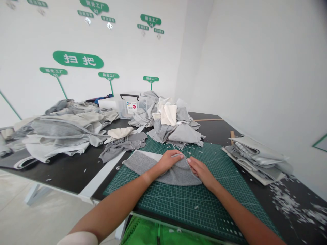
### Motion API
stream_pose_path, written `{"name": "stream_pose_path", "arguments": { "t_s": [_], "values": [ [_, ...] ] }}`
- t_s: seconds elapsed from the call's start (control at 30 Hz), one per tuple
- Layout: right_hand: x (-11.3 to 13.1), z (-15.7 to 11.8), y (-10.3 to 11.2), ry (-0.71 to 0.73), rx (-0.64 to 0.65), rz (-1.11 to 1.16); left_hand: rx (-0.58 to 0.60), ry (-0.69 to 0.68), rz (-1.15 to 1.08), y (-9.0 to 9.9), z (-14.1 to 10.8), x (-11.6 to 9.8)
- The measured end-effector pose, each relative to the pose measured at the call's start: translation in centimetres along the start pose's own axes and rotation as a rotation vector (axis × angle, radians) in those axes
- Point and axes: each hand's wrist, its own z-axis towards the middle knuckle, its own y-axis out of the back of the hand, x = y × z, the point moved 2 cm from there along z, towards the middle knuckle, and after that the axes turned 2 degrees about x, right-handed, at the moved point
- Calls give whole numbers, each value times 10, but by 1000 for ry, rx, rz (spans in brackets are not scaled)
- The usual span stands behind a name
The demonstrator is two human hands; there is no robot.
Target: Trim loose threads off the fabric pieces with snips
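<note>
A piece of grey felt-like fabric with a pale strip along its far edge lies on a green gridded cutting mat. My left hand rests curled on the fabric, and a small metal tool shows at its fingertips. My right hand is close beside it, its fingers pinching the fabric's folded right edge. The exact grip of the tool is partly hidden by my fingers.
Heaps of grey and cream fabric cover the black table beyond the mat, around a clear plastic box. A folded fabric stack lies right, with white scraps nearby. A green mesh bin sits below the front edge.
</note>
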Motion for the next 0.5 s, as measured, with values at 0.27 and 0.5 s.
{"name": "stream_pose_path", "arguments": {
  "t_s": [0.27,0.5],
  "values": [
    [8,-3,2,57,-30,-186,3,52,-28,1,1,5],
    [6,-2,0,46,-39,-217,29,68,-71,-2,0,6]
  ]
}}
